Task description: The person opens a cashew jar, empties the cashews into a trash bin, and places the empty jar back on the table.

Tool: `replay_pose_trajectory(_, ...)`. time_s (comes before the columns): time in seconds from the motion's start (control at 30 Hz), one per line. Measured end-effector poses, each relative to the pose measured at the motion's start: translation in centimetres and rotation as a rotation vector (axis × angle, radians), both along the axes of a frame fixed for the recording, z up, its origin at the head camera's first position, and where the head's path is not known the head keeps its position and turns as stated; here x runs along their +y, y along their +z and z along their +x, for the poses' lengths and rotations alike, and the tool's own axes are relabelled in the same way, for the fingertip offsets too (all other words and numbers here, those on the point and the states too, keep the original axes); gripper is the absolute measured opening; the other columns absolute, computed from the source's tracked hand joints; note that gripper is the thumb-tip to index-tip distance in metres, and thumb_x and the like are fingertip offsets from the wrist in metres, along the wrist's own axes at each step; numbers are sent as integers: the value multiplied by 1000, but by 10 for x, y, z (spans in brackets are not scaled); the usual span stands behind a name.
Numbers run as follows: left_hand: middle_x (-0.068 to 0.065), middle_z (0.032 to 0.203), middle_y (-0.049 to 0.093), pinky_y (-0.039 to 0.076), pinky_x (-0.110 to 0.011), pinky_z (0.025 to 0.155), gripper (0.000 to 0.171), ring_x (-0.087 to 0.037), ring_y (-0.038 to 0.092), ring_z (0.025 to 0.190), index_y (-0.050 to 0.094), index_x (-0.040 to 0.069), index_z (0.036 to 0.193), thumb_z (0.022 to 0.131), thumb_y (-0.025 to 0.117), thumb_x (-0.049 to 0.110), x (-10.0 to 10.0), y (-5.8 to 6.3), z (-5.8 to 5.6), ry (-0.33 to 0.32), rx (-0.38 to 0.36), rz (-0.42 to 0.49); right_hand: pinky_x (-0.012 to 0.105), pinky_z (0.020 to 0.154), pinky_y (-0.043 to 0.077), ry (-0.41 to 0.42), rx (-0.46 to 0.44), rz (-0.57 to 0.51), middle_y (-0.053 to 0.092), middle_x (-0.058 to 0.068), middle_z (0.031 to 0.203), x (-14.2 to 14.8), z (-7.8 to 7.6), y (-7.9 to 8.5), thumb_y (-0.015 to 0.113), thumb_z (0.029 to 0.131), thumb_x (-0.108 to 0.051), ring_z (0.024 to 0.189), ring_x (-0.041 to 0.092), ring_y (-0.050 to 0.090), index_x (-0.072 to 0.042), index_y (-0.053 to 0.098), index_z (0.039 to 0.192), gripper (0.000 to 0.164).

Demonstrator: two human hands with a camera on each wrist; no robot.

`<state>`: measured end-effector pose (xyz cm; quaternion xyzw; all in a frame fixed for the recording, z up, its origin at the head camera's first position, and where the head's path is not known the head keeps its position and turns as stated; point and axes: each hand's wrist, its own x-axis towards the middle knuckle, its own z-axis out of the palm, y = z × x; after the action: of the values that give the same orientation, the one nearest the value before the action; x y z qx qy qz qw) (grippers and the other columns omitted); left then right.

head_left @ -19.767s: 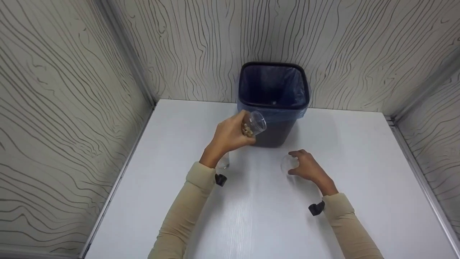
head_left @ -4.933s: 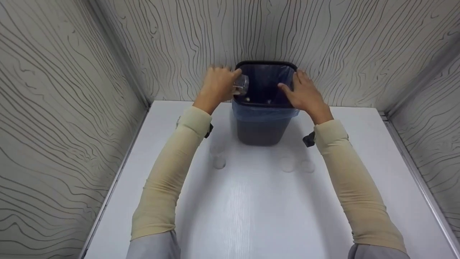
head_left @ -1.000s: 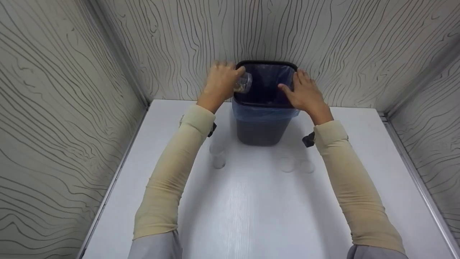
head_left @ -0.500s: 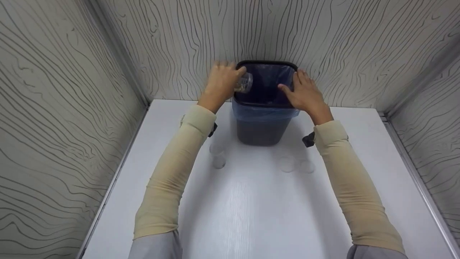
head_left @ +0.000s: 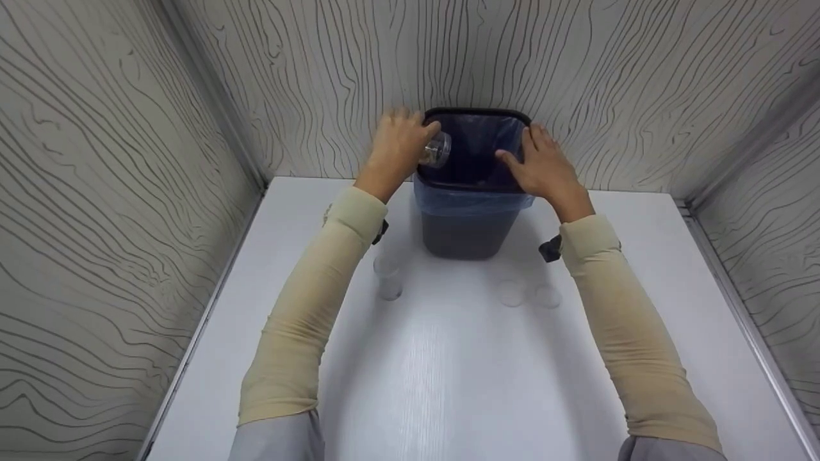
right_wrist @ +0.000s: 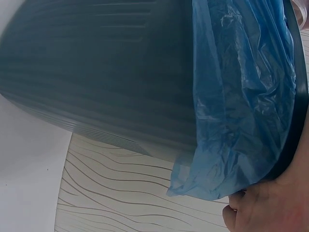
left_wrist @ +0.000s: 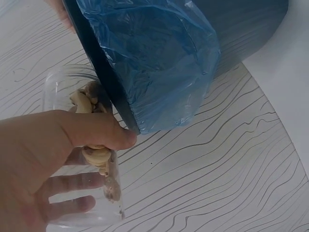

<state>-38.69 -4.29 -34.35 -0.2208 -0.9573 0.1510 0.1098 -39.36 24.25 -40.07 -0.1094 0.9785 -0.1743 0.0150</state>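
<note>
My left hand (head_left: 398, 146) grips a clear plastic jar (head_left: 435, 151), tipped on its side with its mouth over the left rim of the trash bin (head_left: 464, 234). In the left wrist view, curved pale nuts like cashews (left_wrist: 96, 155) lie along the jar's lower wall, and the thumb presses across it near the rim. My right hand (head_left: 543, 163) holds the bin's right rim, thumb on the inner side and fingers over the outer edge. A blue liner bag (right_wrist: 241, 96) folds down over the bin's outside; the bin's inside is dark.
Another clear jar (head_left: 388, 278) stands on the white table (head_left: 442, 371) in front of the bin's left side. Two clear round lids, a left one (head_left: 511, 293) and a right one (head_left: 548, 296), lie to the right. A patterned wall (head_left: 359, 77) rises close behind the bin.
Earlier the jar was in front of the bin and my right hand held a lid at the table. Both hands then moved up to the bin; lately the jar has edged slightly right.
</note>
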Motion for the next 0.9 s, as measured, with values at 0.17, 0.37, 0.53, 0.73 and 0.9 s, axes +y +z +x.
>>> replay_pose_trajectory(0.17, -9, 146, 62, 47, -50, 113, 58, -36, 59, 132, 52, 28, 152, 99, 70, 40, 1, -1, 1, -1, 2, -21, 58, 133, 0, 1, 1, 0, -5, 31, 176, 0, 0, 0, 26, 110, -67, 165, 46, -5, 7, 2, 167, 96)
replay_pose_trajectory(0.37, -9, 147, 62, 44, -51, 116, 57, -36, 58, 135, 52, 28, 151, 99, 72, 37, 1, 0, 1, -2, 17, -35, 58, 133, 1, 0, -6, -2, -6, 31, 176, -1, 0, 2, 26, 109, -69, 165, 46, -5, 7, 0, 167, 99)
replay_pose_trajectory(0.53, -8, 148, 62, 43, -51, 118, 57, -35, 57, 137, 53, 27, 150, 98, 72, 41, 1, 0, 0, 2, 18, -49, 58, 133, 1, -1, -13, -4, -7, 30, 176, 0, 0, 1, 25, 108, -71, 165, 46, -6, 6, 0, 167, 101)
replay_pose_trajectory(0.73, -7, 143, 64, 48, -46, 110, 51, -33, 60, 131, 56, 26, 145, 98, 74, 29, 1, -1, 1, -3, 38, -40, 58, 133, 0, 0, -16, -10, -7, 29, 176, 0, 1, 0, 25, 108, -72, 165, 46, -7, 7, 0, 167, 102)
replay_pose_trajectory(0.9, -7, 141, 65, 49, -46, 109, 50, -33, 61, 129, 57, 26, 143, 97, 74, 14, 0, -1, 2, -8, 53, -33, 58, 133, 1, -2, -11, -13, -7, 29, 176, 0, 1, -1, 25, 107, -72, 165, 46, -6, 7, 0, 167, 102)
